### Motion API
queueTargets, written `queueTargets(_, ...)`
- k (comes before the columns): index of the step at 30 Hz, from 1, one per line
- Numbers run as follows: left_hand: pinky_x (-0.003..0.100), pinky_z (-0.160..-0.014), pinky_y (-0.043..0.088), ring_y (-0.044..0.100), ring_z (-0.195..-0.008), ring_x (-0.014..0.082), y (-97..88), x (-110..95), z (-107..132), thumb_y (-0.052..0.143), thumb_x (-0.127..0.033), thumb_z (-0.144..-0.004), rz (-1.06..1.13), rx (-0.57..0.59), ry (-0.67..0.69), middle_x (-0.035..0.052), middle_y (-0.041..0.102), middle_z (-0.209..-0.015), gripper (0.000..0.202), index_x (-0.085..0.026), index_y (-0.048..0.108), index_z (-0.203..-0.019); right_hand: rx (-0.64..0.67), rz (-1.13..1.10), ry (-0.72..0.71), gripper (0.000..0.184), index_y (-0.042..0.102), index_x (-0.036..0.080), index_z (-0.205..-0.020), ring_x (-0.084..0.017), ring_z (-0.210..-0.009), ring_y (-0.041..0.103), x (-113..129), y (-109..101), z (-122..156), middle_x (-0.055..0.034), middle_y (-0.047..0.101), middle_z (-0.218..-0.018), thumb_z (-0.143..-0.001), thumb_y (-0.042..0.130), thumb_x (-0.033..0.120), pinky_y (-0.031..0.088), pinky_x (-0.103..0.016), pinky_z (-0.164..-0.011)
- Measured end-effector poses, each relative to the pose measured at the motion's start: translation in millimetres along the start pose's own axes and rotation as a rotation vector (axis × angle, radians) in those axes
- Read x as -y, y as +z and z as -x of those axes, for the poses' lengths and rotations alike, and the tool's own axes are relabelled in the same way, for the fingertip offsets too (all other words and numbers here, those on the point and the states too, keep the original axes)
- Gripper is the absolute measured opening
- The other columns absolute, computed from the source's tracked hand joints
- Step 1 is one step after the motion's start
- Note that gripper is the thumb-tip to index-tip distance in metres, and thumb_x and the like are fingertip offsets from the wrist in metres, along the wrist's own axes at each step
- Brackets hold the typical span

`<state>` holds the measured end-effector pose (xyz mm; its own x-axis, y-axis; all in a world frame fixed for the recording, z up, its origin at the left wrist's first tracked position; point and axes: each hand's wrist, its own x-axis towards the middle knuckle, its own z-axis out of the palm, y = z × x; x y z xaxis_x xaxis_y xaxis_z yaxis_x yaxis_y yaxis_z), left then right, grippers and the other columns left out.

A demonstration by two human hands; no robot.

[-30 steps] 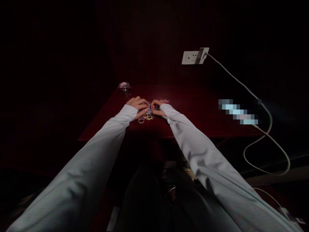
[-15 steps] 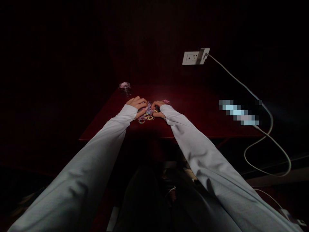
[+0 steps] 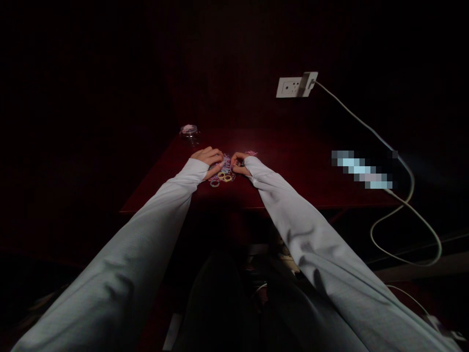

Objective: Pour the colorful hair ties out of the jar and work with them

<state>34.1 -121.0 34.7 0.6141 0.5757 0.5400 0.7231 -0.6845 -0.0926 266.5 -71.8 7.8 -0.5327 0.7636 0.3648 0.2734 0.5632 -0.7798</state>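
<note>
A pile of small coloured hair ties, mostly purple and blue, lies on the dark red table between my hands. At its near edge rest two yellow rings and a greenish ring. My left hand lies over the pile's left side, fingers curved and thumb apart, touching it. On the right side, my right hand has its fingertips and thumb drawn together in a pinch low over the pile; what is between them is too small to make out.
A clear jar with something pink at its top stands at the table's back left. A small pink bunch lies just beyond my right hand. On the wall is a socket with a charger; its white cable runs past a blurred-out object at right.
My right hand's fingers have closed together. The yellow ring that showed beside them is out of sight. My left hand has stayed almost still.
</note>
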Motion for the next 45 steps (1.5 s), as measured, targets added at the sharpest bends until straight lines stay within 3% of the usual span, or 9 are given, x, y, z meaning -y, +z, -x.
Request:
queueTargets(6,0.038,-0.084,0.049,0.062,-0.1,0.0248,-0.1,0,0,0.038,-0.039,-0.109,0.007,0.007,-0.005,0.0089,0.075,-0.115,0.04,-0.021,0.074,-0.105,-0.03,-0.111,0.021,0.025,0.057,0.022,-0.08,-0.009,-0.062,0.04,-6,4,-6,0.0043,0.058,-0.075,-0.067,0.069,0.038,0.031,-0.026,-0.061)
queueTargets(18,0.035,-0.078,0.05,0.063,-0.101,0.0246,-2.9,-4,-1,0.045,-0.043,-0.106,-0.03,0.022,-0.026,0.0075,0.075,-0.118,0.034,-0.024,0.071,-0.114,-0.141,-0.252,0.038,0.037,0.054,0.024,-0.077,-0.01,-0.063,0.042,1,10,-16,0.0043,0.058,-0.069,-0.067,0.075,0.053,0.036,-0.026,-0.063)
queueTargets(22,0.034,-0.076,0.05,0.063,-0.099,0.0247,-0.5,0,-1,0.048,-0.048,-0.106,-0.057,0.008,0.004,0.0084,0.075,-0.116,0.035,-0.023,0.071,-0.115,-0.144,-0.3,0.042,0.037,0.057,0.023,-0.077,-0.011,-0.065,0.044,0,12,-17,0.0042,0.057,-0.068,-0.064,0.076,0.052,0.039,-0.026,-0.064)
queueTargets(27,0.034,-0.077,0.051,0.063,-0.096,0.0242,8.8,6,-3,0.043,-0.042,-0.107,-0.075,0.0,-0.001,0.009,0.076,-0.108,0.035,-0.023,0.072,-0.108,-0.058,-0.322,0.056,0.038,0.059,0.023,-0.078,-0.012,-0.065,0.045,6,8,-14,0.0037,0.058,-0.07,-0.061,0.078,0.052,0.037,-0.026,-0.063)
queueTargets(33,0.033,-0.076,0.051,0.065,-0.095,0.0229,17.2,13,-4,0.036,-0.04,-0.109,-0.096,-0.03,-0.005,0.0082,0.076,-0.108,0.039,-0.023,0.072,-0.107,-0.043,-0.345,0.084,0.033,0.061,0.023,-0.078,-0.013,-0.067,0.049,11,6,-12,0.0039,0.059,-0.068,-0.062,0.078,0.046,0.041,-0.027,-0.066)
queueTargets(40,0.035,-0.08,0.05,0.065,-0.098,0.024,11.2,11,-1,0.032,-0.036,-0.111,-0.072,-0.017,-0.022,0.0092,0.075,-0.109,0.04,-0.023,0.07,-0.11,-0.072,-0.343,0.094,0.016,0.065,0.021,-0.077,-0.015,-0.075,0.06,17,6,-7,0.0004,0.07,-0.077,-0.072,0.07,0.036,0.048,-0.028,-0.074)
queueTargets(45,0.035,-0.08,0.051,0.064,-0.1,0.0248,7.7,7,0,0.032,-0.034,-0.111,-0.075,-0.009,-0.04,0.01,0.075,-0.111,0.039,-0.022,0.069,-0.112,-0.055,-0.277,0.066,0.021,0.064,0.021,-0.077,-0.014,-0.068,0.052,15,7,-6,0.0037,0.06,-0.068,-0.074,0.072,0.041,0.043,-0.028,-0.068)
